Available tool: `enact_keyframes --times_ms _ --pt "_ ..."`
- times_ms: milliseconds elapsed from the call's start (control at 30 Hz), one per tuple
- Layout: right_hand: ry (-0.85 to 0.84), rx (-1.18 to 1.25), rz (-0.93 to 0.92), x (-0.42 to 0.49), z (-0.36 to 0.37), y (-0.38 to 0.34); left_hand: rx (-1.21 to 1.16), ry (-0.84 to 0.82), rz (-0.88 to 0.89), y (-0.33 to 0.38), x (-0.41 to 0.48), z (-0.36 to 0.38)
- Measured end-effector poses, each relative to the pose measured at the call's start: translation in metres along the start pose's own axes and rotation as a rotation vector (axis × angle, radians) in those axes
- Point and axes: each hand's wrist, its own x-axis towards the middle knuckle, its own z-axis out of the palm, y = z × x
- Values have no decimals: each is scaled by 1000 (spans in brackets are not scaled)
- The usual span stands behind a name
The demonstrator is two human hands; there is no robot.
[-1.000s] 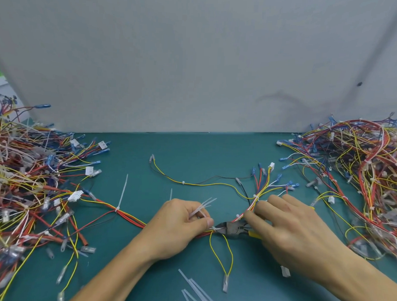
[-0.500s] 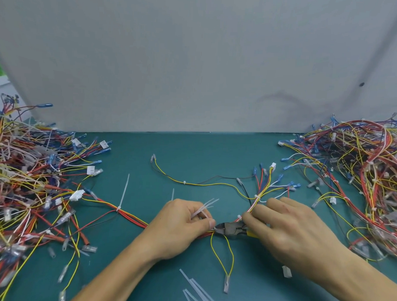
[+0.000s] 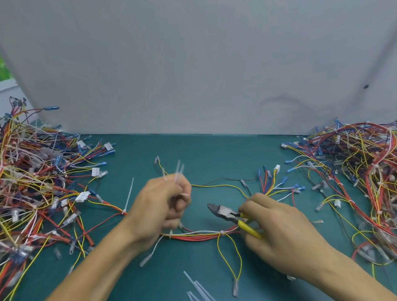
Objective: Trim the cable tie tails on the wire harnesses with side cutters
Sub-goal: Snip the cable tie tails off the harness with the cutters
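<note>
Head view: my left hand (image 3: 161, 207) pinched loose tie tails (image 3: 178, 172); my right hand (image 3: 278, 229) gripped side cutters (image 3: 224, 211). The limp, light harness (image 3: 201, 235) lay on the tabletop (image 3: 215, 155) between them, likely best held beside a tie.

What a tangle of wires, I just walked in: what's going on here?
A person is trimming cable ties on a harness lying across the green mat. The right hand grips yellow-handled cutters just above it. The left hand, blurred, holds a few cut tails up. One long tail stands uncut on the wires left of that hand. At the near edge lie loose tails, and piles of harnesses flank the mat.
</note>
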Motion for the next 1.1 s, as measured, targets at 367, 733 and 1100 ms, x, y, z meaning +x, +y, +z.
enact_keyframes --times_ms 367,733,1100 --pt "-26 -3 203 0 5 6 524 110 77 0 2 -37" --pt "-210 -116 145 3 -20 -3 880 -97 93 -30 12 -17" --pt "-414 -168 91 28 -26 -30 760 -129 113 -30 11 -20"
